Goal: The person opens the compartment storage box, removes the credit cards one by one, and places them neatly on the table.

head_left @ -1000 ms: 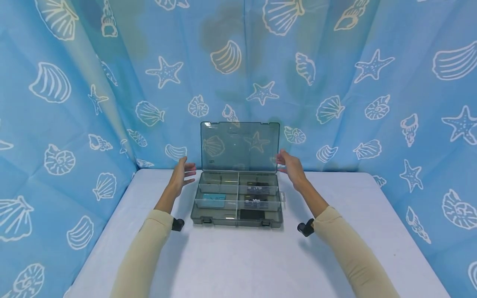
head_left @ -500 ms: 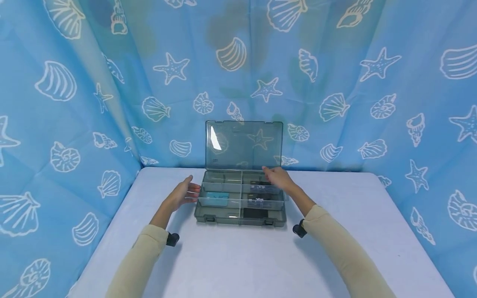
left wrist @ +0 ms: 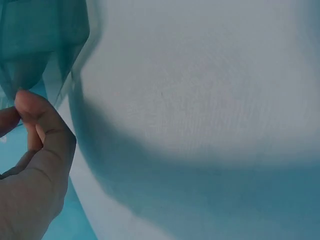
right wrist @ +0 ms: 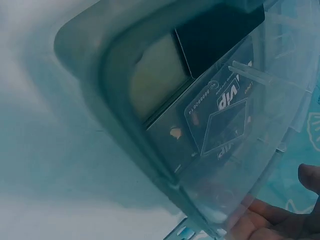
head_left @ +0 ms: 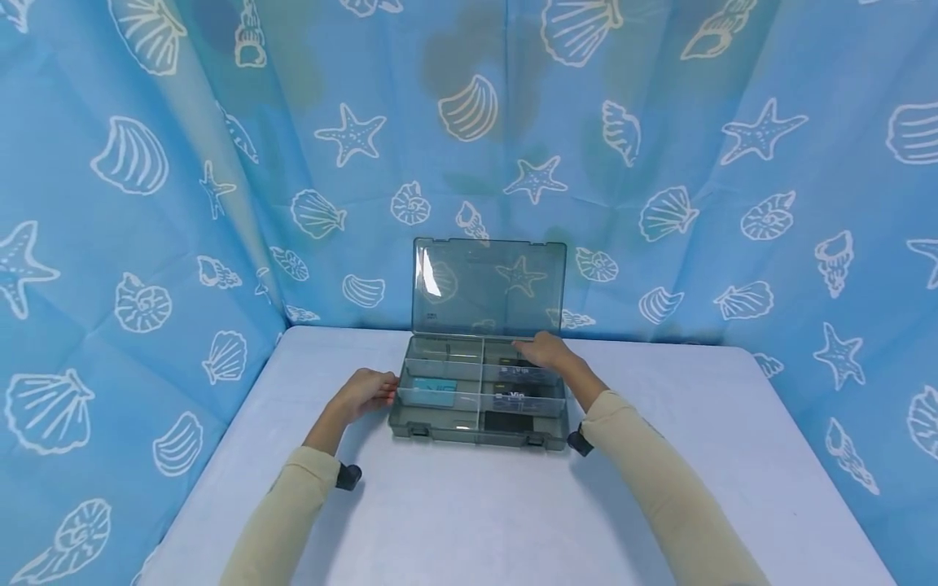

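Observation:
A smoky, see-through organizer box [head_left: 432, 435] stands on the table with its lid [head_left: 488, 293] raised at the back. Clear dividers split it into several compartments. On the left a teal card [head_left: 434, 391] lies in the middle row; on the right are dark VIP cards [head_left: 510, 395] and, in front, a plain black card [head_left: 509, 422]. My left hand [head_left: 364, 392] is at the box's left wall, thumb and finger pinching close at its edge. My right hand [head_left: 544, 350] reaches over the back right corner, its thumb spread from fingers right at the wall in the right wrist view.
The white-covered table [head_left: 469, 521] extends in front of the box and to both sides. A blue curtain [head_left: 469, 146] printed with shells and starfish hangs close behind the lid. Black wrist cameras [head_left: 348, 476] are worn at both sleeves.
My left hand has come down and in to the box's left wall, its fingers curling. The right hand has moved left from beside the lid to the back right corner.

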`<state>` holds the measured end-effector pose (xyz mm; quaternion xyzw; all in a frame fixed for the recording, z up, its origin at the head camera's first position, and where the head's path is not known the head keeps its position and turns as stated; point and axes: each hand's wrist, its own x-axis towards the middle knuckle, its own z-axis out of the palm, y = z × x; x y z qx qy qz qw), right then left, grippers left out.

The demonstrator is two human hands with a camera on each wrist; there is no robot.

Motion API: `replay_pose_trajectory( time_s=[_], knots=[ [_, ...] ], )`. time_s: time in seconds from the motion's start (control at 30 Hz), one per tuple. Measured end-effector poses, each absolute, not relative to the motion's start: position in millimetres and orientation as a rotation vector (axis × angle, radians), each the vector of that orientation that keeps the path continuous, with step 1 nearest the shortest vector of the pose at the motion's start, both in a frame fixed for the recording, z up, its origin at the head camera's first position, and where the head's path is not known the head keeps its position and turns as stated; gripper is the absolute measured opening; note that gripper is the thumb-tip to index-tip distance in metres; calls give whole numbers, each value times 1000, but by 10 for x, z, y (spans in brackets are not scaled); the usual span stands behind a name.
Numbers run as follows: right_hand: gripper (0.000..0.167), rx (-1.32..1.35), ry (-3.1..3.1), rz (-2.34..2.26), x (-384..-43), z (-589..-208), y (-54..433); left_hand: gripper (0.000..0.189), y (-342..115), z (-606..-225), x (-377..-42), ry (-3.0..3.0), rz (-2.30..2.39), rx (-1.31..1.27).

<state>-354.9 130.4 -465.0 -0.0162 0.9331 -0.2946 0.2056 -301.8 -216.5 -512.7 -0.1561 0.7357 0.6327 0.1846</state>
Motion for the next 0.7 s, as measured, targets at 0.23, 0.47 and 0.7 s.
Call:
replay_pose_trajectory(
  time_s=[0.23, 0.47, 0.7],
  knots=[
    [74, -19, 2555, -967, -3549, -4665, 1288, 31, -2151, -5164, -3077, 2085, 1769, -502],
    [74, 103, 2395, -1266, -3571, -4717, 1286, 32, -2125, -5168, -3086, 2079, 1758, -531],
    [70, 227, 2135, -1573, -3621, -4723, 1289, 31, -2131, -5162, -3051, 2104, 1749, -537]
  ],
)
